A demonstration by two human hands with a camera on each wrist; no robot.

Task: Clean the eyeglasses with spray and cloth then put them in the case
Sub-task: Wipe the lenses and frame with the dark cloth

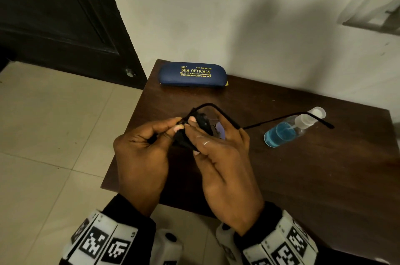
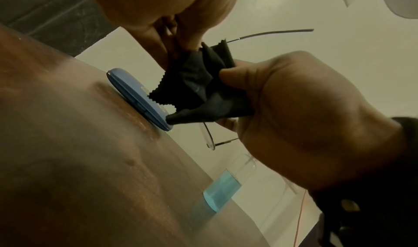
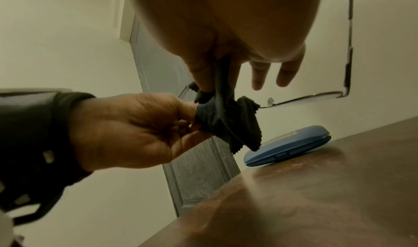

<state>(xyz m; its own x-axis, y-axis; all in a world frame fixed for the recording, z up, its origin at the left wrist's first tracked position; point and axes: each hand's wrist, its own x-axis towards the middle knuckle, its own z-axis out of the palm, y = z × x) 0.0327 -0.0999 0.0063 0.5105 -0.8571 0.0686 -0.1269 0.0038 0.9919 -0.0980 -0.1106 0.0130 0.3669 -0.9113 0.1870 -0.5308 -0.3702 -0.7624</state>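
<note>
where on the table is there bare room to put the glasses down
Bare wood lies on the table near the right hand, in front of the spray bottle, and between the case and the hands. Crowded: the right edge by the bottle and the case's back corner.

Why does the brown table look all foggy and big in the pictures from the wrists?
Both wrist views sit very close to the table, so it blurs and catches pale glare; the head view shows the table sharp, with soft shadows on the wall.

My head view looks steeply down; both wrist views look up from low, close, sharing the blue case (image 2: pixel 138 97) at mid-frame.
</note>
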